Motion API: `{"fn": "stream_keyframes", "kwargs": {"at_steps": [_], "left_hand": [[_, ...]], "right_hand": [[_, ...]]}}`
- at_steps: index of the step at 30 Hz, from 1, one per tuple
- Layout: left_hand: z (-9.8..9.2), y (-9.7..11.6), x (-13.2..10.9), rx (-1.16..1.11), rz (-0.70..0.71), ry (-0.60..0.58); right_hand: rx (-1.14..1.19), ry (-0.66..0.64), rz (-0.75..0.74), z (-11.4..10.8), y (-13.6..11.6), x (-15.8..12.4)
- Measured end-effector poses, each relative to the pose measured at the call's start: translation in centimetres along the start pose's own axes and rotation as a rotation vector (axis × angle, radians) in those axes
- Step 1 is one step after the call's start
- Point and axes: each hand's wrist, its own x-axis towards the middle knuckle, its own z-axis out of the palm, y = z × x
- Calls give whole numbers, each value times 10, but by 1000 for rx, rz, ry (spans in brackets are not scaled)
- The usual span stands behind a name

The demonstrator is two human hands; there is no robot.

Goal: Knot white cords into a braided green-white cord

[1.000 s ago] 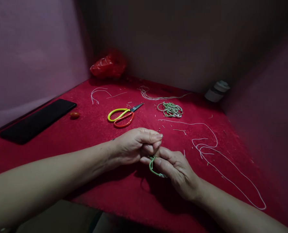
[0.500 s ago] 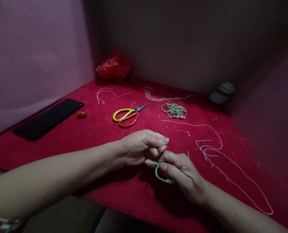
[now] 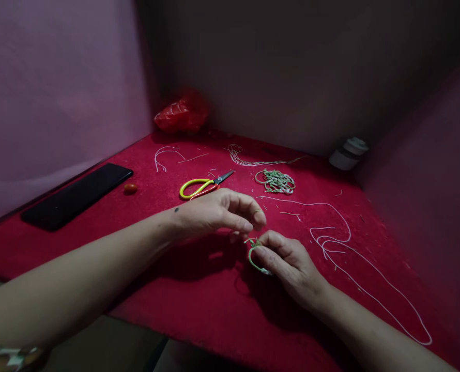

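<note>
Between the thumb and fingers of my right hand (image 3: 288, 263) is a green and white braided cord bracelet (image 3: 255, 264), its loop hanging down to the left and its knotted ends sticking up. Just above and to the left, my left hand (image 3: 230, 211) has its fingers curved and apart, holding nothing that I can make out. Beyond that hand lie scissors (image 3: 196, 189) with one yellow and one red handle, partly hidden by it. A pile of similar green and white braided cords (image 3: 277, 182) rests farther back.
Loose white cord (image 3: 385, 272) sprawls over the red cloth (image 3: 199, 315) at the right, with thread scraps around. A bundle of thin cords (image 3: 253, 161) lies behind. A black phone (image 3: 78, 196), a small red-orange fruit (image 3: 130, 188), a red plastic bag (image 3: 182, 112) and a white container (image 3: 348, 153) stand around.
My left hand has opened and drawn up and away from the bracelet's knotted end, now covering part of the scissors. My right hand keeps its hold, slightly higher in view.
</note>
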Motion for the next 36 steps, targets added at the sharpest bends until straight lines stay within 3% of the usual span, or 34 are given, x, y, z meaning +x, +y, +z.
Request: {"fn": "stream_keyframes", "kwargs": {"at_steps": [7,10,16,22,29,36], "left_hand": [[-1,13,-3,476,30,-112],[6,13,-4,577,61,-107],[11,10,-2,556,84,8],[10,8,-2,428,-2,46],[10,7,-2,372,-4,62],[7,5,-2,369,41,64]], "right_hand": [[-172,51,-47,1,3,1],[-208,72,-75,2,3,1],[-243,117,-67,4,4,0],[-236,164,-74,4,5,1],[88,39,95,1,-3,1],[227,67,199,-1,-3,4]]}}
